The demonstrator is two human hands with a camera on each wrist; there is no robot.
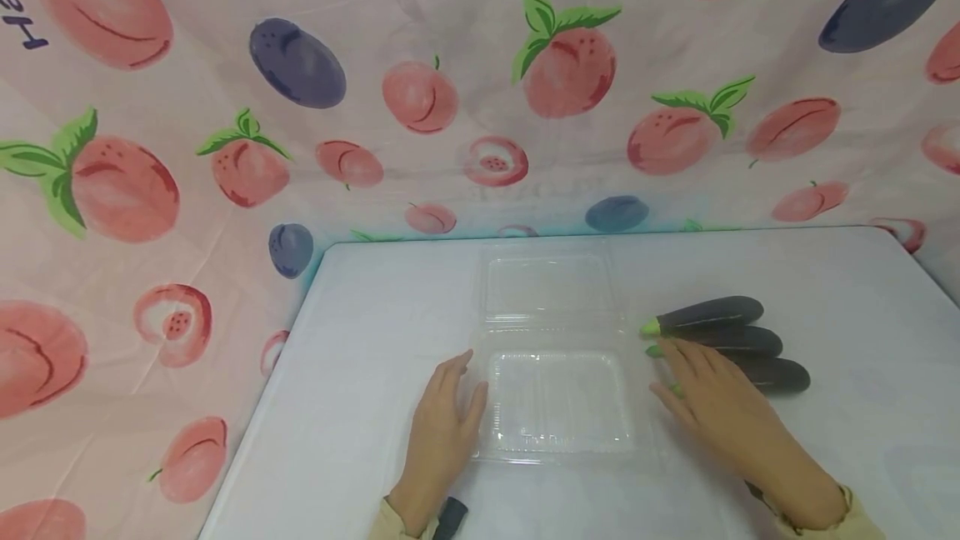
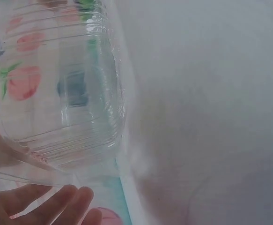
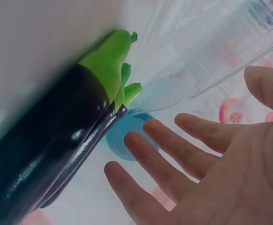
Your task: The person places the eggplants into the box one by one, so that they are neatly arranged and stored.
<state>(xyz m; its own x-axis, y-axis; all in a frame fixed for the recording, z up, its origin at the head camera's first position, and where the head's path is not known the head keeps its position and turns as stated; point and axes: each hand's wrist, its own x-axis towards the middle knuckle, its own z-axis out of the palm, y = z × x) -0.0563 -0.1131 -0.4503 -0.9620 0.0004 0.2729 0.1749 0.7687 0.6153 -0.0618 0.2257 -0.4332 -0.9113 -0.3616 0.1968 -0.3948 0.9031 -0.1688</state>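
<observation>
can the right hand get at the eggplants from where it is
Probably yes: the right hand is close to the eggplants, fingers spread, with nothing visible between; the clear box lies to one side.

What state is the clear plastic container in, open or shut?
Open: the clear plastic container lies unfolded on the table, its far half spread behind the near half.

Glossy, smooth eggplants [image 1: 750,341], shiny, ribbed plastic container [image 1: 558,398], smooth tabletop [image 1: 360,357] and matt, creased cloth backdrop [image 1: 457,32].
</observation>
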